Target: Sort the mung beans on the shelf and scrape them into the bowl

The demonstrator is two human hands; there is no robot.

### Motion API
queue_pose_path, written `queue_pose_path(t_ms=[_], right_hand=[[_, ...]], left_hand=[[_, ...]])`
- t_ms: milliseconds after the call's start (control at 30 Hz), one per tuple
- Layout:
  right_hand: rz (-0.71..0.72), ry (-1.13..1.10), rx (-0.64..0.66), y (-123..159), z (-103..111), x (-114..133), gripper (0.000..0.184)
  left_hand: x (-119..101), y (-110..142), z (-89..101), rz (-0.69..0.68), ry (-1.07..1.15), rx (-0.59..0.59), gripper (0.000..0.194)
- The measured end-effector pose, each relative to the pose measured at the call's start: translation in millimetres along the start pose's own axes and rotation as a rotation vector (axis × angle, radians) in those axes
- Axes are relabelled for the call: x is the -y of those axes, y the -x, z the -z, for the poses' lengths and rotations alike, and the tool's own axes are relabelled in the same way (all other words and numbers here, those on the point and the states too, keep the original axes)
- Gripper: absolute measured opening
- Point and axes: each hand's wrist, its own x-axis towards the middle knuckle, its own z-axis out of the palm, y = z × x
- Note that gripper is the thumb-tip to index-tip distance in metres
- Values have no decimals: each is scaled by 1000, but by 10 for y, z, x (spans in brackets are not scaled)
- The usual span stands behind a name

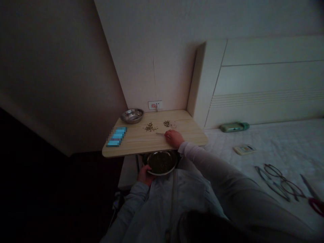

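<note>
My left hand (145, 176) grips the near left rim of a metal bowl (162, 174), held at my lap just below the table's front edge. Dark, grainy contents cover the bowl's inside. On the small wooden table (134, 143), my right hand (174, 137) is closed around a small knife (160, 134), its blade pointing left. Beyond the blade lie two small piles of dark seeds or beans, a left pile (150, 127) and a right pile (166, 124). A few pale bits (173, 125) are scattered beside the right pile.
An empty steel bowl (132, 116) and a blurred blue-screened phone (116, 136) occupy the table's left side. Behind is a wall socket (155, 105). On the bed lie a green bottle-like object (234, 127), a pale device (244, 149), glasses (287, 185) and red-handled scissors (316, 204).
</note>
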Motion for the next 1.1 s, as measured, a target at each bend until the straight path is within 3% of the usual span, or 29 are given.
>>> queue_pose_path(t_ms=[433,700,833,967,1100], right_hand=[[180,28,59,190,-17,158,23],[204,32,48,221,-43,178,21],[80,-113,-57,98,-72,84,21],[-199,-382,-244,-57,-33,-70,19],[-388,-668,-337,-72,39,-284,17]], left_hand=[[9,-124,65,7,37,54,42],[-2,-197,95,7,80,109,52],[18,-186,108,-1,69,116,53],[38,-178,123,8,52,102,51],[46,-181,115,8,50,104,50]])
